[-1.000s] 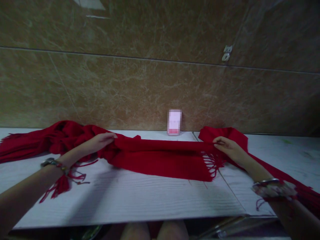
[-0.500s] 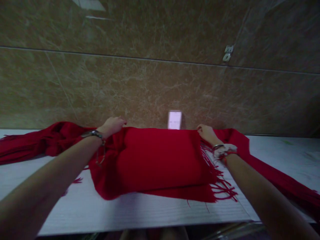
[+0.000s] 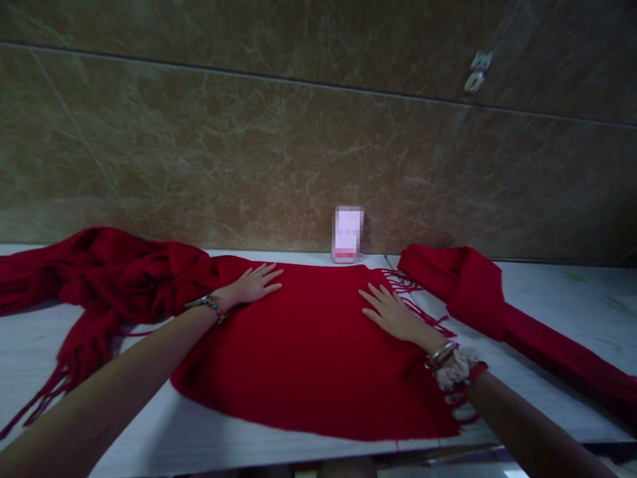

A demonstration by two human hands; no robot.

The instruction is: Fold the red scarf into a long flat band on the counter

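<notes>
A red fringed scarf (image 3: 308,358) lies spread flat on the white table (image 3: 149,438) in front of me. My left hand (image 3: 253,284) rests palm down on its far left part, fingers stretched out. My right hand (image 3: 393,312) lies flat on its far right part, fingers spread, beside the fringe (image 3: 413,299). Both wrists wear bracelets. Neither hand grips anything.
A bunched red scarf (image 3: 109,275) lies at the left with tassels hanging near the front edge. Another red scarf (image 3: 497,312) runs along the right. A small pink and white card (image 3: 347,234) leans against the brown marble wall (image 3: 298,146).
The scarf, held pinched by both hands and carried toward the wall, now lies spread flat. Both hands have let go and press flat on it.
</notes>
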